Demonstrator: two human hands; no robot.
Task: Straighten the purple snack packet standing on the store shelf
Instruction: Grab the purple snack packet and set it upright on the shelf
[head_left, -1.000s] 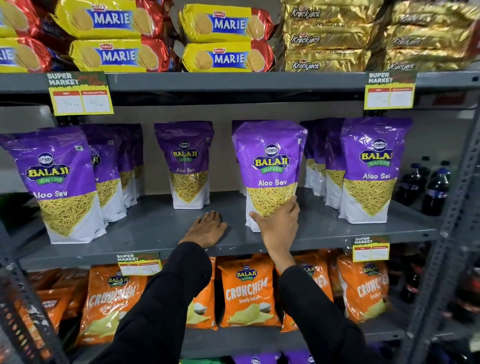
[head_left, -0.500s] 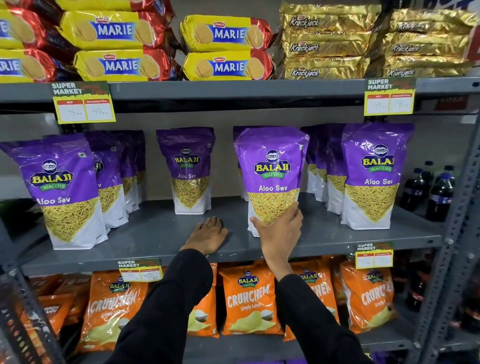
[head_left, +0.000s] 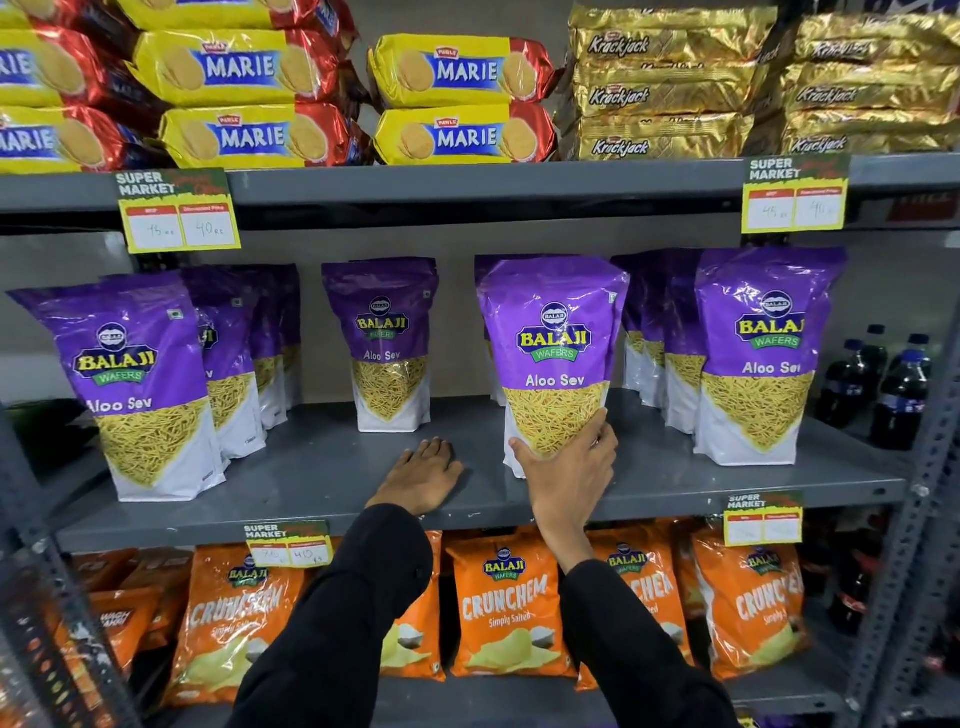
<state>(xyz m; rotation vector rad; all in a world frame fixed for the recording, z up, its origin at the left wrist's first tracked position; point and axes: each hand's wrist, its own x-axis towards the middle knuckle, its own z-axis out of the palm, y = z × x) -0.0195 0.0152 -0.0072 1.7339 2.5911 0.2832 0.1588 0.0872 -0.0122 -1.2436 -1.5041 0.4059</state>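
Note:
A purple Aloo Sev snack packet (head_left: 554, 338) stands upright near the front of the grey middle shelf (head_left: 311, 467), just right of centre. My right hand (head_left: 569, 470) grips its lower front, thumb on the left edge and fingers wrapped round the right side. My left hand (head_left: 422, 480) lies flat, palm down, on the bare shelf to the left of the packet, holding nothing. Both sleeves are black.
More purple packets stand left (head_left: 137, 384), behind centre (head_left: 387, 343) and right (head_left: 763, 353). Marie biscuits (head_left: 457, 98) and gold Krackjack packs (head_left: 660, 88) fill the shelf above. Orange Crunchem bags (head_left: 506, 608) sit below. Dark bottles (head_left: 901, 400) stand far right by the metal upright.
The view has tilted up slightly. My right hand has kept its grip low on the packet, which stands a little more upright. My left hand has stayed on the shelf.

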